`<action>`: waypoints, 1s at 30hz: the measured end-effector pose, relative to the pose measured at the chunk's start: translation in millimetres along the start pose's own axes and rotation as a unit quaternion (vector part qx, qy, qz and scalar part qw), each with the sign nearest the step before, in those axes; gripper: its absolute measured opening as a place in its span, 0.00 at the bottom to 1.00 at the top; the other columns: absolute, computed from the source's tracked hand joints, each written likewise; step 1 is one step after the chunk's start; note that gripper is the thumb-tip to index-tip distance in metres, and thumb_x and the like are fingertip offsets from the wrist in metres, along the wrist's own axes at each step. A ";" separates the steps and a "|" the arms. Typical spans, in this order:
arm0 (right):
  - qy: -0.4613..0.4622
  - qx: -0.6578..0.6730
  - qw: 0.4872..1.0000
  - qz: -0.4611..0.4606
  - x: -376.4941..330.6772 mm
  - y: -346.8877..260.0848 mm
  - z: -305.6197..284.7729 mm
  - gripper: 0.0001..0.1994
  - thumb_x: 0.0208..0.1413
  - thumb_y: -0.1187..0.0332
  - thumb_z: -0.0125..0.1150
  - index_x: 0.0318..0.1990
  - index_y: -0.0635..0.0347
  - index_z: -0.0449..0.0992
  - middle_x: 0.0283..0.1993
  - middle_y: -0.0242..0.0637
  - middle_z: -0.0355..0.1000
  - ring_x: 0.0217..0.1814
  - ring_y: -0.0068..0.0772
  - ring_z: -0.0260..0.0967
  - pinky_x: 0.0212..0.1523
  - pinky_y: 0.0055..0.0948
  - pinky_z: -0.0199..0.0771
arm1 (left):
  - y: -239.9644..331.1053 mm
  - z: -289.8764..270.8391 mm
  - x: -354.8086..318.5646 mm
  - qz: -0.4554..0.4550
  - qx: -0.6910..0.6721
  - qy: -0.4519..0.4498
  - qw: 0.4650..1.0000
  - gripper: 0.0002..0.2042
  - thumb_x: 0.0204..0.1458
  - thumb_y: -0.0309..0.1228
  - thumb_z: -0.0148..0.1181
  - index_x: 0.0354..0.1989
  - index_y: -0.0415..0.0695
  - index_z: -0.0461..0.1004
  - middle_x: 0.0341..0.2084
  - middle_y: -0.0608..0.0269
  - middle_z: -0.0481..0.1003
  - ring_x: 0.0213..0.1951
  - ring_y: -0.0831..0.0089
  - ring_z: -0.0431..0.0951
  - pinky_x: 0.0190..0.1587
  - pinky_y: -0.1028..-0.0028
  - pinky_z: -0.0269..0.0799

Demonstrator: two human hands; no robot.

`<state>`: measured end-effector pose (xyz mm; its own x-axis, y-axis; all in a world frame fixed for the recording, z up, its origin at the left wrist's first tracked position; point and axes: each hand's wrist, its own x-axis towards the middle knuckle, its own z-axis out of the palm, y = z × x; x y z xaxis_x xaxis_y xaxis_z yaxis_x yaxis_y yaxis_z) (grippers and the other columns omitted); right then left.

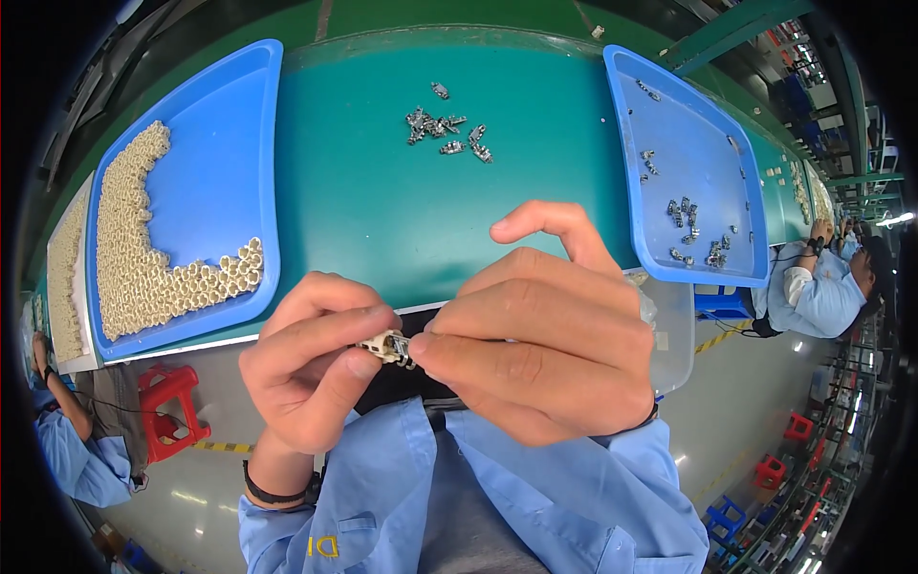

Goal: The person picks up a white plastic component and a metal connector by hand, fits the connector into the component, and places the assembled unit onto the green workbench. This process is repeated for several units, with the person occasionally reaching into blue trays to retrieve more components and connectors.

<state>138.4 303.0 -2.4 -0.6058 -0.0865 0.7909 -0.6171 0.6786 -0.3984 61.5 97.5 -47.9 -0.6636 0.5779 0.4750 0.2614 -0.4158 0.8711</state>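
Between thumb and fingers, my left hand (pixel 311 359) pinches a small cream plastic housing (pixel 381 346) just past the table's near edge. My right hand (pixel 545 344) grips a small metal part (pixel 405 352) against the housing's right end, its index finger raised. How far the metal part sits inside the housing is hidden by the fingers. Farther off on the green table lies a loose pile of small metal parts (pixel 435 126).
At left, a blue tray (pixel 206 96) holds many cream housings (pixel 134 249). Another blue tray (pixel 669 124) at right carries scattered metal parts (pixel 684 210). A clear plastic bin (pixel 674 330) is below it. Co-workers (pixel 818 292) sit on both sides, with a red stool (pixel 170 411) at left.
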 end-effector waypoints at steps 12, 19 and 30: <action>-0.042 0.024 0.999 0.023 -3.6 -0.3 -4.4 0.10 0.43 0.75 0.77 0.36 0.55 0.86 0.30 0.29 0.79 0.27 0.26 0.75 0.52 0.41 0.70 | -0.5 -1.2 -1.3 -0.044 -0.059 -0.026 0.997 0.14 0.53 0.15 0.64 0.49 0.27 0.81 0.43 0.41 0.78 0.41 0.64 0.80 0.43 0.71 0.77; -0.019 -0.009 0.999 0.047 -10.2 1.7 10.3 0.13 0.41 0.74 0.76 0.38 0.57 0.86 0.32 0.29 0.78 0.27 0.26 0.74 0.52 0.40 0.71 | -1.9 -6.8 5.3 -0.156 -0.138 -0.032 0.978 0.16 0.55 0.13 0.63 0.52 0.28 0.80 0.45 0.43 0.78 0.43 0.64 0.81 0.46 0.69 0.79; -0.060 -0.285 0.938 0.186 -49.3 108.4 4.7 0.17 0.52 0.70 0.70 0.51 0.58 0.83 0.50 0.39 0.73 0.55 0.42 0.70 0.57 0.42 0.67 | -24.6 -27.9 174.7 -0.109 0.328 -0.146 0.927 0.08 0.53 0.25 0.66 0.41 0.37 0.78 0.38 0.64 0.79 0.42 0.75 0.78 0.49 0.72 0.74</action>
<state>99.0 377.4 -86.8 -0.7995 0.1753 0.5745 -0.0035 0.9551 -0.2963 -80.4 189.1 10.2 -0.5583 0.8028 0.2092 0.5772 0.1947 0.7930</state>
